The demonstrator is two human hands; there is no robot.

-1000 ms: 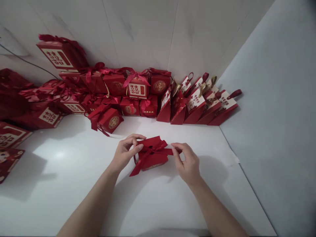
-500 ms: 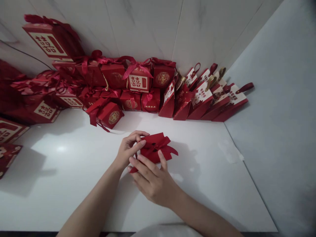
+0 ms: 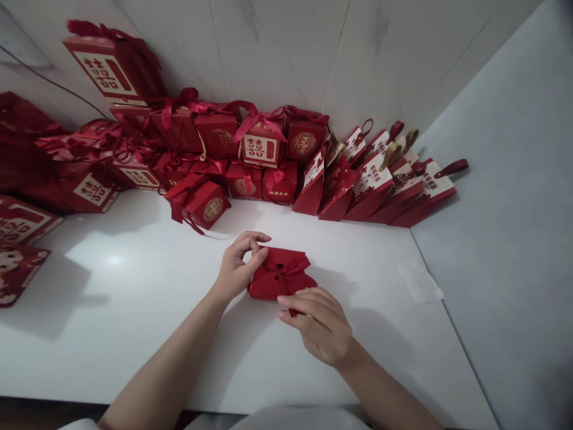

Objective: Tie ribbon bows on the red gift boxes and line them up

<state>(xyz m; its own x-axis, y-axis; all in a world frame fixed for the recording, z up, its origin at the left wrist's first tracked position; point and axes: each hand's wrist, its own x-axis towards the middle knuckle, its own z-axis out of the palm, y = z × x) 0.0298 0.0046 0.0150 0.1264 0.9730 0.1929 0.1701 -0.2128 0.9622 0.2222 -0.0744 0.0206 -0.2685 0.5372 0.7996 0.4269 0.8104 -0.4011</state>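
Observation:
A small red gift box (image 3: 276,276) with a red ribbon tied on top sits on the white table (image 3: 134,310) in front of me. My left hand (image 3: 239,267) pinches the box's left upper corner with thumb and fingers closed. My right hand (image 3: 319,325) lies at the box's near right edge, its fingers pressed together on a ribbon end that is mostly hidden under them.
Many red gift boxes with bows (image 3: 250,149) are stacked along the back wall. A row of red flap boxes with tags (image 3: 380,179) leans at the back right. More red boxes (image 3: 22,227) lie at the left edge. A grey wall (image 3: 505,209) bounds the right.
My right hand let go of the ribbon's right end, swept across the front of the box, and now holds a ribbon end at the near right. The left hand stayed on the box.

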